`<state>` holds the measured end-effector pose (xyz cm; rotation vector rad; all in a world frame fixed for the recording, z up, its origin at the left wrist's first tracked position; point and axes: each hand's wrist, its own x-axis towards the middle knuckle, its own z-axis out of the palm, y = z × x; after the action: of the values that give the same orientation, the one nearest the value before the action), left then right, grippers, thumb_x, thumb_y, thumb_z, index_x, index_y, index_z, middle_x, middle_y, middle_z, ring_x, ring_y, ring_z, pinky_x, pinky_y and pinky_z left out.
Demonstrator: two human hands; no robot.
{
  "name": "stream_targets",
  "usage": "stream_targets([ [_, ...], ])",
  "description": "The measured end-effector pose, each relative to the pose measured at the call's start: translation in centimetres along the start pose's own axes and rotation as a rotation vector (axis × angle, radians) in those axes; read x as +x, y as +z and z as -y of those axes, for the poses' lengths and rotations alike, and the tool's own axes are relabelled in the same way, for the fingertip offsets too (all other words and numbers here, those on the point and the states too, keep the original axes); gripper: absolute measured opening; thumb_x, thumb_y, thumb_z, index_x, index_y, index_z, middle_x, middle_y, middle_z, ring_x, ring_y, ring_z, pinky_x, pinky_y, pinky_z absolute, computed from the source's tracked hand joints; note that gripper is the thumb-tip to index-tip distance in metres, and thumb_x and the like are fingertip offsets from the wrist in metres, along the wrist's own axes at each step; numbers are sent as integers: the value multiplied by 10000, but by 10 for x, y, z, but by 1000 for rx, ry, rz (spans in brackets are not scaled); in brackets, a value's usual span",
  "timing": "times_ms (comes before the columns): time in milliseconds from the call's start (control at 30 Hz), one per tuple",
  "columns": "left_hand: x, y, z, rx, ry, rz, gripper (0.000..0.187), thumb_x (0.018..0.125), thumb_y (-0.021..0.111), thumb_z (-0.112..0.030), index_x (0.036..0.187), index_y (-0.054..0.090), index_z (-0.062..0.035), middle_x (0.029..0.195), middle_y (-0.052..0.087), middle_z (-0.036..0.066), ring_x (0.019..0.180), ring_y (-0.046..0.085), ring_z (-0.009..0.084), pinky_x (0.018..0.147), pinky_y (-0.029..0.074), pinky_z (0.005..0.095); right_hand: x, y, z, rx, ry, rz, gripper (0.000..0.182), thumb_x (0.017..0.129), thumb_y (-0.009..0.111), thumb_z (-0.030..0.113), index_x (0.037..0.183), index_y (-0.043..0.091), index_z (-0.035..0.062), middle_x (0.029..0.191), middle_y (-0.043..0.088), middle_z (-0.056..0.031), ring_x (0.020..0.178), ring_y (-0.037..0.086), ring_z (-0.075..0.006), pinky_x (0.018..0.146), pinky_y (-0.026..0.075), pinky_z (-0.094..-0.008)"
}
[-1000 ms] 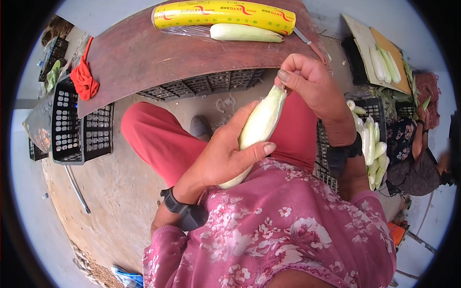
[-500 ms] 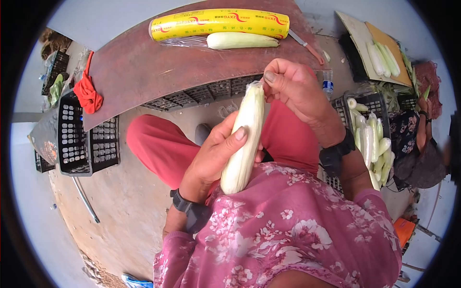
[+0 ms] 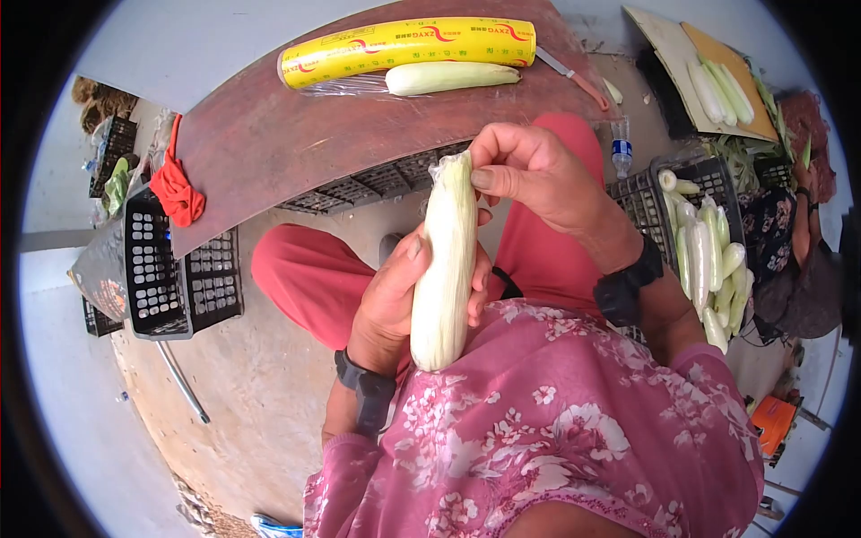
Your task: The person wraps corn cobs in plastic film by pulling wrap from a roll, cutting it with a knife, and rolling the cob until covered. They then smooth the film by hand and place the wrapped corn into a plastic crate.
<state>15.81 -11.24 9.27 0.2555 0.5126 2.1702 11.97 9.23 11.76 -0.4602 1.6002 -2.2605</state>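
Observation:
A pale ear of corn (image 3: pixel 443 269) wrapped in clear film stands almost upright in front of my chest. My left hand (image 3: pixel 392 291) grips its middle from the left side. My right hand (image 3: pixel 531 170) pinches the film at the ear's top tip. Both wrists wear black bands. On the brown board (image 3: pixel 269 134) ahead lie a yellow roll of cling film (image 3: pixel 408 45) and a second wrapped ear (image 3: pixel 448 77) right beside it.
A black crate (image 3: pixel 708 242) at my right holds several wrapped ears. More ears lie on a cardboard sheet (image 3: pixel 708 72) far right, near another person (image 3: pixel 789 260). A knife (image 3: pixel 574 76), a red cloth (image 3: pixel 177 188) and black crates (image 3: pixel 179 269) lie around the board.
The ear has swung from a tilt to nearly upright and shifted left. My right hand followed its tip, still pinching the film. My left hand turned its grip around the ear.

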Motion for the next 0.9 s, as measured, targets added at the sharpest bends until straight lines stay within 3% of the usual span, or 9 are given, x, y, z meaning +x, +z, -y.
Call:
stream_targets([
  [233,-3,0,-6,136,-34,-30,682,898,626,-415,1379,360,-10,914,583,170,718,632,249,639,545,358,5,-8,7,-4,-64,-35,116,958,577,121,947,571,6,831,608,-26,681,548,-57,593,450,-192],
  [333,-6,0,-10,194,-52,-62,652,900,637,-370,1380,370,-19,930,588,148,738,630,229,672,539,345,1,-9,15,43,-26,0,99,951,579,123,952,542,31,965,621,-74,664,537,-59,567,430,-195],
  [600,-12,13,-15,497,-90,-199,586,911,652,-284,1378,399,-38,963,601,58,817,609,131,747,498,267,-3,0,23,-27,-6,-91,110,888,611,18,970,540,36,894,619,-42,680,552,-50,588,441,-189],
  [800,-9,19,-8,1334,97,-191,555,910,659,-291,1347,436,-32,1008,638,139,907,644,222,804,488,313,-2,-7,11,-260,-33,-4,111,890,576,-20,991,584,25,879,599,-3,729,542,-38,636,430,-189],
  [900,-9,20,-9,1264,46,-294,560,894,676,-301,1331,451,-33,1005,638,169,930,650,265,817,492,343,-5,-9,16,-263,-26,-22,111,904,548,-24,991,605,16,891,597,-8,738,542,-46,643,430,-196],
])
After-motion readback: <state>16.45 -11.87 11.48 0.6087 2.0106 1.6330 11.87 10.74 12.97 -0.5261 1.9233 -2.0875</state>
